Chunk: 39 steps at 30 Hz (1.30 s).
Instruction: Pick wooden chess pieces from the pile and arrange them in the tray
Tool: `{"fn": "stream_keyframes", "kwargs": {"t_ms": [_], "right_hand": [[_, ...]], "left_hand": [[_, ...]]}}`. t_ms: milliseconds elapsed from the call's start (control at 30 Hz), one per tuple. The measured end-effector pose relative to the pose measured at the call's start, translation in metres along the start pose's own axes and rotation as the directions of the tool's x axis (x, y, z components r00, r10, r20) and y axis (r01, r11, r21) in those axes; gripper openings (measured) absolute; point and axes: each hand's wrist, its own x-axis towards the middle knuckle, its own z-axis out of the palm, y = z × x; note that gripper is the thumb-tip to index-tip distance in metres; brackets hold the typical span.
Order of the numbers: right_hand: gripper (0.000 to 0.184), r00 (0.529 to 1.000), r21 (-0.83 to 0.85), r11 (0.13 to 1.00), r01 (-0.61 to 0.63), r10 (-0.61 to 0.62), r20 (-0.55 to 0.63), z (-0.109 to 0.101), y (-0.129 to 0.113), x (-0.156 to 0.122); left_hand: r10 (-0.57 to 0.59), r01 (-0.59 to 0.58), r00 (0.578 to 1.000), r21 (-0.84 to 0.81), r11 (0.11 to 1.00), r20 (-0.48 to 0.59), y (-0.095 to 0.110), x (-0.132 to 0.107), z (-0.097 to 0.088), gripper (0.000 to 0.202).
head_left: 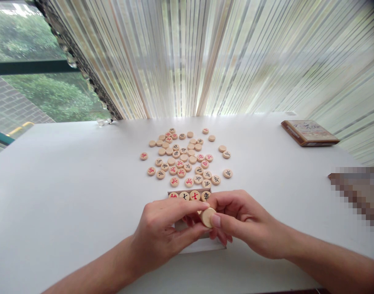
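Observation:
A round wooden Chinese chess piece (208,217), its visible face blank, is held over an open box (202,246). My left hand (166,228) pinches the piece from the left between forefinger and thumb. From the other side, my right hand (248,224) has its thumb pressed on the piece's edge and its fingers curled behind. Under my hands, the box's far end shows a row of pieces lying face up, among them a red-marked piece (194,196) and a black-marked piece (184,197). My hands hide much of the box's inside.
Many loose chess pieces (181,172) lie scattered on the white table (82,196) beyond the box, some face up in red or black, others blank side up. A flat brown-edged box (311,132) rests at the far right. String curtains (180,61) hang behind the table.

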Motion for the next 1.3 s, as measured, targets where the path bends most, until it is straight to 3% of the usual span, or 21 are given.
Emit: {"fn": "stream_keyframes", "kwargs": {"t_ms": [100,200,300,400,633,800,900,1067,1200,1300], "right_hand": [[0.033,0.998,-0.033,0.999,0.041,-0.042,-0.042,0.000,0.001,0.000],[0.024,0.982,-0.142,0.978,0.155,-0.169,-0.089,-0.001,0.002,0.000],[0.008,0.946,-0.321,0.905,0.280,-0.316,-0.066,-0.004,0.004,-0.001],[0.011,0.910,-0.448,0.822,0.350,-0.411,-0.043,-0.006,0.006,-0.002],[0.019,0.896,-0.526,0.771,0.359,-0.442,-0.037,-0.006,0.007,0.000],[0.016,0.907,-0.596,0.735,0.324,-0.421,-0.026,-0.008,0.001,-0.001],[0.019,0.890,-0.676,0.657,0.333,-0.456,-0.005,-0.010,0.002,-0.001],[0.022,0.827,-0.780,0.485,0.396,-0.557,0.073,-0.006,0.006,0.000],[0.014,0.828,-0.813,0.388,0.434,-0.529,0.189,0.007,0.013,0.003],[0.011,0.836,-0.834,0.326,0.445,-0.486,0.256,0.016,0.020,0.007]], "left_hand": [[-0.008,0.008,1.000,-0.024,1.000,0.002,-0.001,0.001,-0.001,0.023],[-0.021,0.021,1.000,-0.010,1.000,0.011,-0.002,0.001,-0.003,0.026],[-0.026,0.026,1.000,-0.017,1.000,-0.007,-0.004,0.002,-0.005,0.025],[-0.003,0.002,0.999,-0.018,1.000,-0.048,-0.005,0.003,-0.006,0.017],[0.160,-0.156,0.987,0.122,0.980,-0.029,-0.005,0.001,-0.010,0.026],[0.179,-0.178,0.984,0.172,0.969,0.008,-0.006,0.000,-0.011,0.024],[0.182,-0.182,0.983,0.148,0.972,0.018,-0.008,0.003,-0.014,0.029],[0.041,-0.021,0.991,0.153,0.988,-0.129,-0.018,0.011,-0.027,0.028],[-0.122,0.159,0.959,0.130,0.979,-0.256,-0.035,0.013,-0.033,0.019],[-0.158,0.199,0.949,0.134,0.971,-0.272,-0.044,0.013,-0.032,0.018]]}}
